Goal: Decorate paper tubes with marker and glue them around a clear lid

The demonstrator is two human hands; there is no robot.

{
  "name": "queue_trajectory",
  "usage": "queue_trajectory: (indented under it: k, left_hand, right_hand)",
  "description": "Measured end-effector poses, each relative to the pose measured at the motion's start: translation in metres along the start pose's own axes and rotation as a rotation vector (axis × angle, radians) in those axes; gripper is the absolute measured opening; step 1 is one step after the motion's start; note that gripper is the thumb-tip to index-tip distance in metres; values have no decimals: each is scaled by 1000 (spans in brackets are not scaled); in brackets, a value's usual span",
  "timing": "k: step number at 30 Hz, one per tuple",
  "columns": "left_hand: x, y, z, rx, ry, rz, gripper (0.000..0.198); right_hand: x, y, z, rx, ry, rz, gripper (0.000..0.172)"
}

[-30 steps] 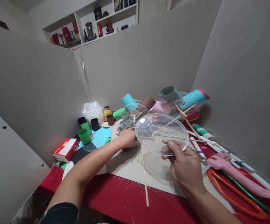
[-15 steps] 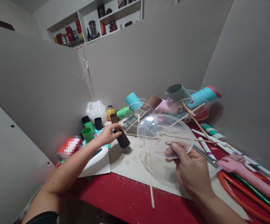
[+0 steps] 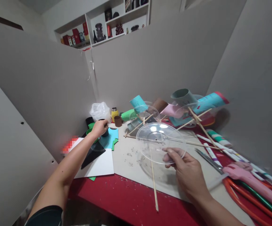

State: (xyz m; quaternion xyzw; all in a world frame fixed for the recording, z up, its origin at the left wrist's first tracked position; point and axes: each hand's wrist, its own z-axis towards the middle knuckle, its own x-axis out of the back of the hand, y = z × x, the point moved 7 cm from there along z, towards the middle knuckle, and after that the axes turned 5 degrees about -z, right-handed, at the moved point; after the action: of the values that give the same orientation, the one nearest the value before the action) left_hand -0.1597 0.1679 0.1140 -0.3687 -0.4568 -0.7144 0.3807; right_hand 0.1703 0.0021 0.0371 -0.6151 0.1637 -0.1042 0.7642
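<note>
My right hand (image 3: 187,171) is closed on the near rim of a clear plastic plate (image 3: 154,135) and holds it just above the beige mat (image 3: 128,163). My left hand (image 3: 99,127) is stretched out to the far left, with its fingers wrapped round a small black tube (image 3: 105,133). The tube is down among the dark and green cups (image 3: 89,126) by the left partition, over the blue paper (image 3: 111,141). A thin wooden stick (image 3: 154,183) lies on the mat below the plate.
Coloured paper rolls, more clear plates and crossed sticks (image 3: 178,108) are heaped at the back. A white plastic bag (image 3: 99,110) and a yellow jar (image 3: 114,113) stand nearby. Markers, scissors (image 3: 208,158), a pink tool (image 3: 251,180) and hoses lie right. Grey partitions wall in the red table (image 3: 121,201).
My left hand picked the black tube up from beside the plate and carried it left and back to the cups. The plate in my right hand dropped a little and tilted flatter.
</note>
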Motion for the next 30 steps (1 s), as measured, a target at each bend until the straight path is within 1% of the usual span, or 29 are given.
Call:
queue_trajectory:
  k: [3, 5, 9, 11, 12, 14, 17, 19, 21, 22, 23, 24, 26, 28, 30]
  left_hand:
    - [0, 3, -3, 8, 3, -42, 34]
    - [3, 6, -6, 13, 25, -88, 33]
    - [8, 15, -15, 19, 79, -242, 29]
    - [2, 25, -24, 22, 60, -367, 29]
    - [-4, 31, -30, 27, 22, -442, 29]
    - [-23, 46, -44, 45, -119, -602, 33]
    - [-57, 71, -75, 80, -417, -815, 49]
    - [-76, 84, -94, 116, -600, -963, 56]
    - [-90, 90, -107, 180, -722, -1136, 56]
    - [-94, 90, -109, 215, -746, -1215, 55]
    - [-98, 88, -109, 245, -746, -1280, 51]
    - [-101, 83, -107, 267, -719, -1324, 47]
    - [-104, 72, -99, 298, -633, -1377, 37]
    - [-107, 59, -93, 338, -546, -1427, 26]
    - [-109, 48, -89, 374, -479, -1459, 17]
  right_hand:
    - [-2, 2, 1, -18, -39, -5, 47]
    - [-7, 4, 1, -45, -99, -12, 49]
    - [-25, 7, -4, -124, -298, -23, 50]
    - [-32, 8, -8, -160, -389, -18, 52]
    - [-35, 9, -10, -174, -423, -15, 53]
    - [-39, 10, -14, -192, -473, -15, 53]
    - [-41, 10, -16, -198, -513, -26, 53]
    - [-41, 10, -15, -192, -516, -45, 53]
    - [-39, 11, -12, -175, -501, -78, 56]
    - [-37, 11, -10, -163, -487, -101, 58]
    - [-35, 12, -7, -149, -470, -128, 61]
    - [-32, 13, -3, -132, -447, -161, 63]
    - [-25, 14, 3, -93, -396, -250, 66]
    - [-20, 16, 7, -41, -353, -374, 61]
    - [-17, 18, 8, 18, -329, -534, 49]
